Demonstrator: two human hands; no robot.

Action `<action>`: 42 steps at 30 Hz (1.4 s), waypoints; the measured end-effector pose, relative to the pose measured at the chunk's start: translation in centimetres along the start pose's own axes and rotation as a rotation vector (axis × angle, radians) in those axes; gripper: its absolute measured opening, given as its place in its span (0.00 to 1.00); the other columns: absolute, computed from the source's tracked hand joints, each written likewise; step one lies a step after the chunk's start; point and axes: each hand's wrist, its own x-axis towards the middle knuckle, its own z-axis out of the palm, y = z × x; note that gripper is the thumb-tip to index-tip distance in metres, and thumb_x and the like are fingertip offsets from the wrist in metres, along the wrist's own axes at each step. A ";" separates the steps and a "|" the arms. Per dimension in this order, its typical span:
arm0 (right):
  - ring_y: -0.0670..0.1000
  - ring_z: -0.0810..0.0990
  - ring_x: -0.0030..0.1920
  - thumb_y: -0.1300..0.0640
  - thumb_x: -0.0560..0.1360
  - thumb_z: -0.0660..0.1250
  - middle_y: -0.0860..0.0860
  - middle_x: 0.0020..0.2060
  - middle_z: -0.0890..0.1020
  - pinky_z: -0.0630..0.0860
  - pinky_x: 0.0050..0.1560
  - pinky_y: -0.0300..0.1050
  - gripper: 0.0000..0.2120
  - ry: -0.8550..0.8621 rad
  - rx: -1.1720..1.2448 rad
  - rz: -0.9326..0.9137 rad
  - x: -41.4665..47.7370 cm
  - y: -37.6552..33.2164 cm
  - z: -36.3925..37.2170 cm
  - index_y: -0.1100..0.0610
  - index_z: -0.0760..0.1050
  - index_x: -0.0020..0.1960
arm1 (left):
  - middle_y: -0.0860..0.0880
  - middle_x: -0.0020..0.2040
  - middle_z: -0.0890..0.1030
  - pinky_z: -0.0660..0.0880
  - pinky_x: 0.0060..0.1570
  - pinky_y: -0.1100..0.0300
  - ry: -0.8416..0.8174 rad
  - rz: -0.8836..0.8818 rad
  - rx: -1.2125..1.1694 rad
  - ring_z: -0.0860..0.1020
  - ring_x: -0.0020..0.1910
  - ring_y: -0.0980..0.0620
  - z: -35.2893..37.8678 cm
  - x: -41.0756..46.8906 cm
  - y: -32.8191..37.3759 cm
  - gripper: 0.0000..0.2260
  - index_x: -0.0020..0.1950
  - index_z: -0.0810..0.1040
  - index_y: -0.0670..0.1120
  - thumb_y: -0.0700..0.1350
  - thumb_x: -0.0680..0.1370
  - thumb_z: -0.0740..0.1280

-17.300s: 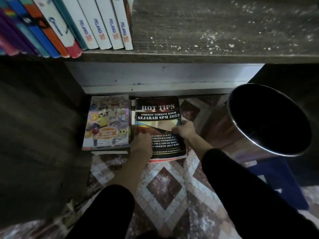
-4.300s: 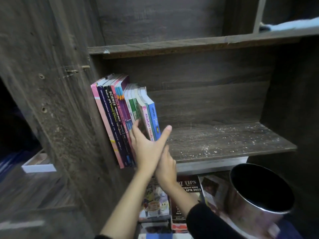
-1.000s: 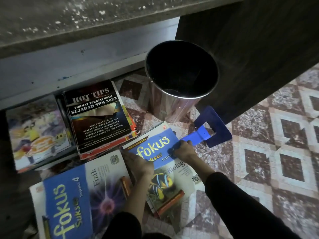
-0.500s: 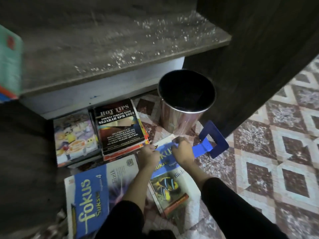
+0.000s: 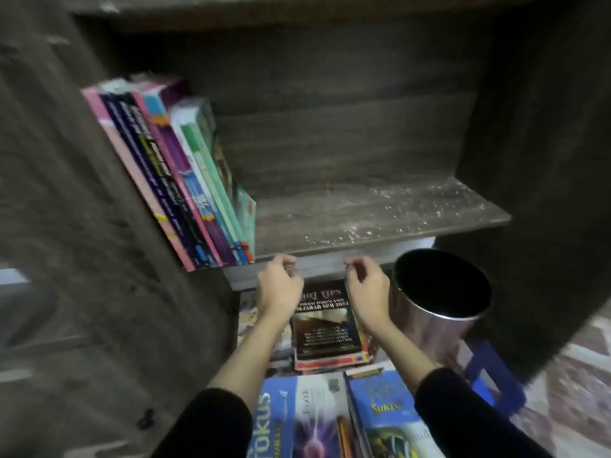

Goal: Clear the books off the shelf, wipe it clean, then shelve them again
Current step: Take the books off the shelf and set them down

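Several colourful books [image 5: 185, 180] lean against the left wall of the dusty wooden shelf [image 5: 380, 213]. My left hand [image 5: 279, 285] and my right hand [image 5: 367, 287] hover just below the shelf's front edge, fingers loosely curled, holding nothing. On the floor below lie a black "Hot Tips" book [image 5: 325, 328] on a stack, a blue Fokus physics book [image 5: 297, 421] and a blue Fokus biology book [image 5: 386, 418]. The frame is blurred by motion.
A shiny metal bin [image 5: 439, 302] stands on the floor right of my right hand, under the shelf's right end. A blue dustpan handle [image 5: 496, 385] lies beside it. Dark cabinet walls close both sides. Patterned tiles [image 5: 578, 375] show at the right.
My hands let go of the Fokus biology book on the floor and rose to the shelf's front edge. The view swung up from the floor to the shelf.
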 end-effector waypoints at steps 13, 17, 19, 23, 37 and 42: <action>0.51 0.76 0.54 0.53 0.78 0.64 0.52 0.57 0.76 0.73 0.58 0.52 0.17 -0.265 0.100 -0.294 3.3 -14.5 7.4 0.57 0.69 0.64 | 0.47 0.70 0.67 0.61 0.67 0.44 0.590 0.563 0.423 0.61 0.71 0.46 -17.5 5.5 5.8 0.25 0.68 0.70 0.46 0.33 0.72 0.66; 0.55 0.70 0.67 0.43 0.77 0.64 0.55 0.70 0.68 0.68 0.64 0.49 0.31 -0.386 0.003 -0.366 4.5 -17.5 9.2 0.55 0.60 0.73 | 0.47 0.78 0.53 0.49 0.72 0.43 0.559 0.581 0.708 0.49 0.76 0.44 -19.7 8.1 7.0 0.29 0.75 0.62 0.50 0.40 0.75 0.67; 0.57 0.69 0.68 0.41 0.76 0.64 0.56 0.71 0.67 0.68 0.65 0.53 0.34 -0.427 -0.040 -0.365 5.0 -18.4 10.0 0.54 0.56 0.75 | 0.46 0.78 0.51 0.47 0.72 0.42 0.528 0.584 0.796 0.47 0.77 0.42 -20.1 8.8 6.9 0.26 0.75 0.62 0.53 0.43 0.78 0.64; 0.59 0.73 0.64 0.39 0.76 0.62 0.57 0.68 0.71 0.72 0.62 0.57 0.35 -0.455 -0.106 -0.397 5.7 -19.2 11.0 0.54 0.55 0.75 | 0.44 0.77 0.57 0.49 0.71 0.41 0.547 0.628 0.834 0.50 0.76 0.40 -20.2 9.5 6.5 0.20 0.70 0.70 0.52 0.43 0.78 0.63; 0.61 0.78 0.56 0.51 0.79 0.60 0.57 0.61 0.76 0.75 0.55 0.59 0.27 -0.351 -0.121 -0.435 4.7 -18.5 11.9 0.57 0.56 0.74 | 0.41 0.74 0.62 0.55 0.70 0.40 0.598 0.670 0.812 0.55 0.75 0.38 -20.1 10.1 5.8 0.18 0.67 0.73 0.48 0.39 0.77 0.65; 0.60 0.79 0.56 0.56 0.76 0.66 0.58 0.60 0.77 0.76 0.54 0.61 0.37 -0.365 -0.154 -0.288 3.6 -17.2 13.0 0.52 0.46 0.75 | 0.40 0.74 0.62 0.55 0.70 0.40 0.593 0.677 0.803 0.56 0.74 0.38 -20.1 10.1 5.8 0.18 0.66 0.73 0.48 0.39 0.77 0.65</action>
